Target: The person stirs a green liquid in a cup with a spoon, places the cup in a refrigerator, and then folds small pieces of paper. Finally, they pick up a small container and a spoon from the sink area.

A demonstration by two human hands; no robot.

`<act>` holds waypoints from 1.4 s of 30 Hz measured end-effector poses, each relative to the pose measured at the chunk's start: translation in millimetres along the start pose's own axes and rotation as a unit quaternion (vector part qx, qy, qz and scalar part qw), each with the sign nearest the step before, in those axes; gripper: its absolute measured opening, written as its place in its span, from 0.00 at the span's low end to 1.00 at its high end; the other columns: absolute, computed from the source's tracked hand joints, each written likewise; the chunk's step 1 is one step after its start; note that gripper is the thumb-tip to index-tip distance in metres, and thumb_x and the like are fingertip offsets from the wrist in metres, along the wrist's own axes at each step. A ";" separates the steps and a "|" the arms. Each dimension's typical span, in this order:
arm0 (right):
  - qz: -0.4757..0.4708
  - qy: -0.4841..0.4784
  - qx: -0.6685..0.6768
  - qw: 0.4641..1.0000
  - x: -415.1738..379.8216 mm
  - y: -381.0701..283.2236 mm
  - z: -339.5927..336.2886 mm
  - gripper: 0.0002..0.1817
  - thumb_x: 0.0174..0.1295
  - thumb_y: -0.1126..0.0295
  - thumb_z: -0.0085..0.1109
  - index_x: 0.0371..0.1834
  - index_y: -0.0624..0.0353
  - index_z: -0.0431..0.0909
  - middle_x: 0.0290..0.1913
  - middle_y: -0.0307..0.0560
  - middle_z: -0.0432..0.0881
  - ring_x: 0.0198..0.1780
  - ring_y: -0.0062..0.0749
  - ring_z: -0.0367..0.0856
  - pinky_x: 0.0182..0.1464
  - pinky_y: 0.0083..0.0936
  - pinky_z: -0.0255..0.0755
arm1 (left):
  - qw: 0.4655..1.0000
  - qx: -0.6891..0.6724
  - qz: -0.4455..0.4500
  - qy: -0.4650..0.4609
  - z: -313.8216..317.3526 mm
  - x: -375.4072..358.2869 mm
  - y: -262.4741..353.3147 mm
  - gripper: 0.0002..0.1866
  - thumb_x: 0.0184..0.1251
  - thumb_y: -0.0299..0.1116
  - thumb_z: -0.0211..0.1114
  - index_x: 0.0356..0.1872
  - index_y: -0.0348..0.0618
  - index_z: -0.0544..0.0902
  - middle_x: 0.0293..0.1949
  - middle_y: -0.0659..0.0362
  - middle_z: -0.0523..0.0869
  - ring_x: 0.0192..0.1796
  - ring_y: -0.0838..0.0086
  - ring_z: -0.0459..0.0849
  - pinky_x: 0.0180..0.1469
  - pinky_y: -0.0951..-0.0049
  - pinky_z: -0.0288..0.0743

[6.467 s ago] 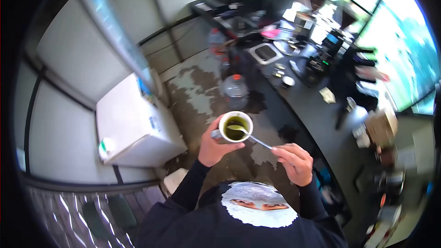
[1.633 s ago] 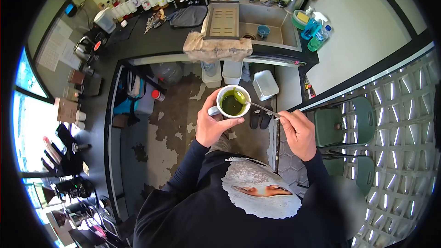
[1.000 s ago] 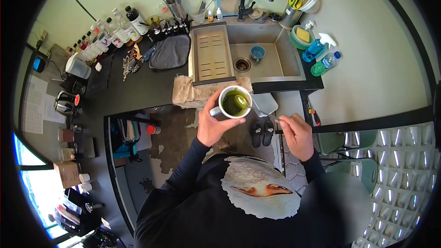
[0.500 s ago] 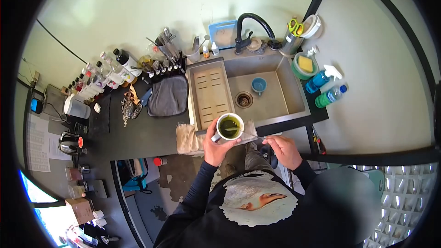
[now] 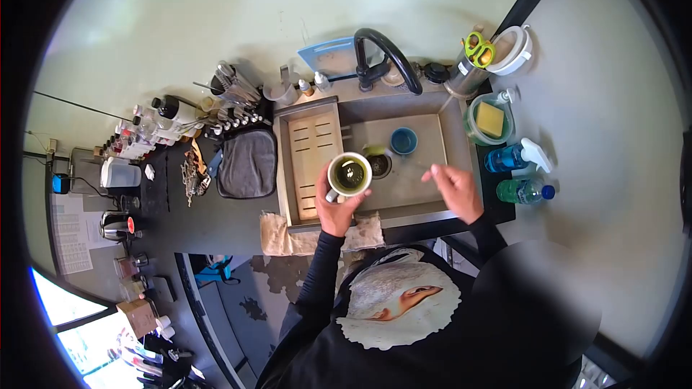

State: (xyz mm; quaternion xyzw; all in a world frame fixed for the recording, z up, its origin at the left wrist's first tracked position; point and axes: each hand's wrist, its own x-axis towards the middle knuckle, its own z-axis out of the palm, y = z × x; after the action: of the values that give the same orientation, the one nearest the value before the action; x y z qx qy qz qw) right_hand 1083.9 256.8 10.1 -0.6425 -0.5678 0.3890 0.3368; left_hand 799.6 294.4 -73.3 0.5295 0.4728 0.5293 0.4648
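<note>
Well, the white mug [image 5: 350,173] pointed mouth-up over the sink [image 5: 425,191], long axis near upright, handle toward the person, in the left hand's [image 5: 339,209] grip; the right hand [image 5: 457,191] pinched a motion-blurred spoon [image 5: 376,150]. Bottle labels were illegible.

The only view comes from a camera on the person's head, facing forward and steeply down — the black shirt [image 5: 490,310] fills the bottom, the pale wall [image 5: 209,21] the top. The cup [image 5: 333,193] sits at the centre, with the left hand [image 5: 336,210] and right hand [image 5: 458,191] nearer the lens than the sink [image 5: 418,191]. The wide picture bends straight edges — dark rounding closes its corners.
</note>
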 end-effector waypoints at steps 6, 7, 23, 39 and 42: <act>0.056 0.025 -0.159 0.985 102.4 120.7 -16.5 0.23 0.79 0.53 0.55 0.38 0.59 0.92 0.30 0.55 0.90 0.33 0.53 0.88 0.39 0.43 0.78 | 0.997 0.029 0.010 0.076 3.0 8.0 10.3 0.54 0.49 0.27 0.91 0.78 0.36 0.67 0.67 0.50 0.82 0.66 0.65 0.85 0.69 0.62 0.82; 0.049 0.036 -0.168 0.984 116.0 166.0 -2.6 0.23 0.79 0.53 0.55 0.37 0.58 0.93 0.32 0.56 0.90 0.35 0.53 0.90 0.42 0.44 0.80 | 0.994 0.050 0.002 0.101 0.2 3.7 18.8 0.54 0.48 0.27 0.91 0.77 0.36 0.68 0.67 0.50 0.83 0.65 0.65 0.86 0.68 0.63 0.82; 0.264 -0.081 -0.218 0.936 221.2 289.8 45.5 0.51 0.69 0.21 0.48 0.52 0.69 0.86 0.46 0.56 0.89 0.50 0.52 0.90 0.48 0.51 0.87 | 0.896 -0.087 0.034 0.435 -99.2 -206.8 119.7 0.53 0.46 0.25 0.91 0.76 0.35 0.71 0.66 0.57 0.85 0.67 0.73 0.84 0.71 0.67 0.77; -0.295 -0.481 -0.214 0.798 -122.5 -121.7 332.6 0.26 0.79 0.51 0.64 0.60 0.67 0.86 0.50 0.46 0.91 0.52 0.26 0.87 0.57 0.27 0.79 | 0.811 0.157 0.201 0.526 -186.4 -586.7 197.1 0.64 0.34 0.37 0.98 0.76 0.39 0.66 0.73 0.42 0.79 0.72 0.57 0.82 0.76 0.54 0.76; -0.330 -0.576 -0.228 0.712 -215.7 -167.2 392.6 0.25 0.77 0.53 0.66 0.62 0.66 0.84 0.54 0.52 0.92 0.56 0.34 0.90 0.60 0.31 0.81 | 0.779 0.119 0.199 0.583 -184.5 -653.0 197.4 0.64 0.33 0.38 0.98 0.76 0.39 0.66 0.72 0.41 0.79 0.72 0.55 0.82 0.76 0.53 0.75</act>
State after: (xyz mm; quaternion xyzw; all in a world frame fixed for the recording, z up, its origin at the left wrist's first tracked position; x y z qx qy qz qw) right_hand 648.0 60.8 -3.0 -0.1234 -0.8991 0.4065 -0.1055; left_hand 621.6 -379.2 45.1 0.2532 0.5966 0.7572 -0.0815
